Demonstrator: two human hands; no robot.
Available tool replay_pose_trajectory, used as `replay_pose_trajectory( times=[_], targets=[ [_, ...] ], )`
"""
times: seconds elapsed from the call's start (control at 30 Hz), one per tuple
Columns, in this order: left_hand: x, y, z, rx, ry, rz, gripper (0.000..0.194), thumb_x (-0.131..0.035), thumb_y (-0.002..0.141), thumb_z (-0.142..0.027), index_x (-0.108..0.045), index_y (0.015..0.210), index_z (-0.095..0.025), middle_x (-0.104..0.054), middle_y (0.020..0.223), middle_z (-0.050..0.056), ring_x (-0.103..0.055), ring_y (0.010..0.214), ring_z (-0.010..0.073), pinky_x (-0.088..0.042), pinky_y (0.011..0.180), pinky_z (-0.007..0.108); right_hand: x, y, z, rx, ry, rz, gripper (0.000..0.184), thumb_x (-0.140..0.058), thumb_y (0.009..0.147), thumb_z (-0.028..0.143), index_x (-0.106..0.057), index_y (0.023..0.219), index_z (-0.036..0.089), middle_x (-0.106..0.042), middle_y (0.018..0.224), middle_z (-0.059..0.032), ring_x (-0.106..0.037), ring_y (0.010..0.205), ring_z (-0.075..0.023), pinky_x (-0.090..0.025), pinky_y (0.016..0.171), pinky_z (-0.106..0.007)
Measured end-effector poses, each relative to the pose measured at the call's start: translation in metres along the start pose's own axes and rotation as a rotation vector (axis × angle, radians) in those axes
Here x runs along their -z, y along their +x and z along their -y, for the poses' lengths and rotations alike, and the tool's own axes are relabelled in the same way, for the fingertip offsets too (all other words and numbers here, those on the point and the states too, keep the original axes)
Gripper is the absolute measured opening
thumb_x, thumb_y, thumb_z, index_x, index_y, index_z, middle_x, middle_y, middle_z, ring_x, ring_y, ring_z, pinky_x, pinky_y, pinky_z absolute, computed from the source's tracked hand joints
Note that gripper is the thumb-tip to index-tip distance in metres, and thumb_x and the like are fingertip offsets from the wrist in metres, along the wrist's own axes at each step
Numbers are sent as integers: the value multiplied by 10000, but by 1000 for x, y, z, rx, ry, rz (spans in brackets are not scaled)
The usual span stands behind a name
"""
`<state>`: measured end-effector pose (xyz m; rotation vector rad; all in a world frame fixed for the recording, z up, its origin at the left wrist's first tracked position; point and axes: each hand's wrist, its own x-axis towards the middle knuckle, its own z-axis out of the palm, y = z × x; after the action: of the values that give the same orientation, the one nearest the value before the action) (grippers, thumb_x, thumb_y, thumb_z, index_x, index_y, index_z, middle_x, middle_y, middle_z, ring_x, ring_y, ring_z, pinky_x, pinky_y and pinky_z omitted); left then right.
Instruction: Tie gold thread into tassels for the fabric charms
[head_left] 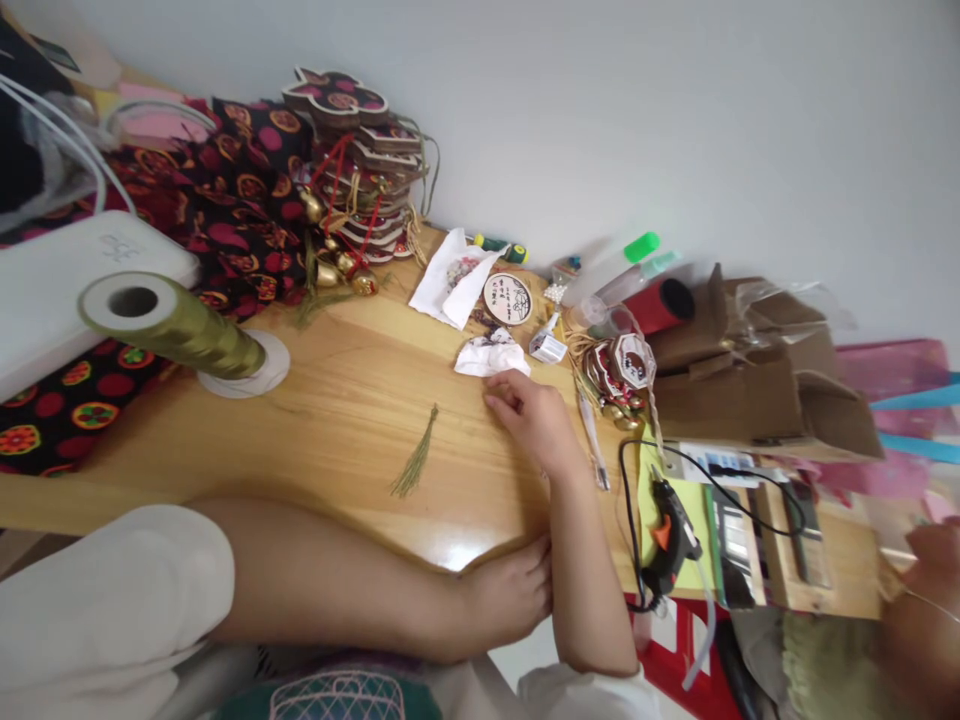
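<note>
My right hand rests on the wooden table with its fingers curled in. Its fingertips touch or nearly touch a crumpled white paper with small dark bits on it; anything inside the fingers is hidden. At the table's front edge, my left hand lies against my right forearm. Its fingers are bent together, and the forearm hides their tips. A green thread tassel lies left of my right hand. Beyond the crumpled paper are a round printed disc and a white paper holding small beads.
A green thread cone stands left. Stacked patterned ornaments with bells sit behind. To the right are smaller ornaments, a pen, a corded glue gun and a cardboard box. Another person's arm shows far right.
</note>
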<state>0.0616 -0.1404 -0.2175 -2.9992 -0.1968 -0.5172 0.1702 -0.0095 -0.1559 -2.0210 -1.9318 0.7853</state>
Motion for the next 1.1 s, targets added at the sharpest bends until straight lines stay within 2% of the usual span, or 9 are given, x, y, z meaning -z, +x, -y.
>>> replay_pose_trajectory(
  times=[0.23,0.37,0.53,0.67,0.87,1.1],
  targets=[
    [-2,1,-1,-8,-6,9,467,-384,933,-193,-678,1258,-353,-642,1367,-76,-525,1340,165,-361,1223,392,-4,4,-2,-10,-36,-29,113,-586,869,205,-680,933,196,-673,711,-6,-571,631,-152,-368,630,-240],
    [-8,1,-4,-41,-15,28,456,-414,935,-201,-616,1334,-288,-616,1403,-55,-520,1346,182,-334,1227,443,-3,5,1,-11,-78,-19,103,-568,880,185,-670,882,195,-669,718,-18,-557,631,-157,-354,629,-246],
    [-7,2,-4,-61,-34,66,449,-405,949,-212,-604,1348,-263,-594,1430,-17,-504,1361,195,-290,1234,465,0,4,7,3,-138,23,120,-539,886,152,-645,842,187,-654,732,-46,-542,656,-176,-313,631,-268],
    [-4,1,-4,-70,-26,105,416,-433,952,-215,-649,1302,-280,-617,1402,-16,-503,1360,204,-271,1235,461,7,-5,1,44,-111,80,104,-539,887,156,-614,824,189,-621,694,-13,-518,623,-151,-310,616,-253],
    [-6,-1,-7,-77,-23,115,420,-398,981,-248,-635,1327,-265,-595,1423,-1,-502,1361,218,-285,1209,443,19,-28,-9,108,-21,206,103,-553,890,172,-620,812,179,-576,613,39,-505,563,-111,-345,586,-215],
    [-9,0,-10,-63,-35,123,423,-414,978,-242,-613,1351,-255,-585,1432,24,-496,1366,221,-274,1207,452,14,-25,-8,44,-37,224,100,-615,821,100,-667,767,166,-608,606,28,-520,571,-111,-328,575,-222]
  ],
)
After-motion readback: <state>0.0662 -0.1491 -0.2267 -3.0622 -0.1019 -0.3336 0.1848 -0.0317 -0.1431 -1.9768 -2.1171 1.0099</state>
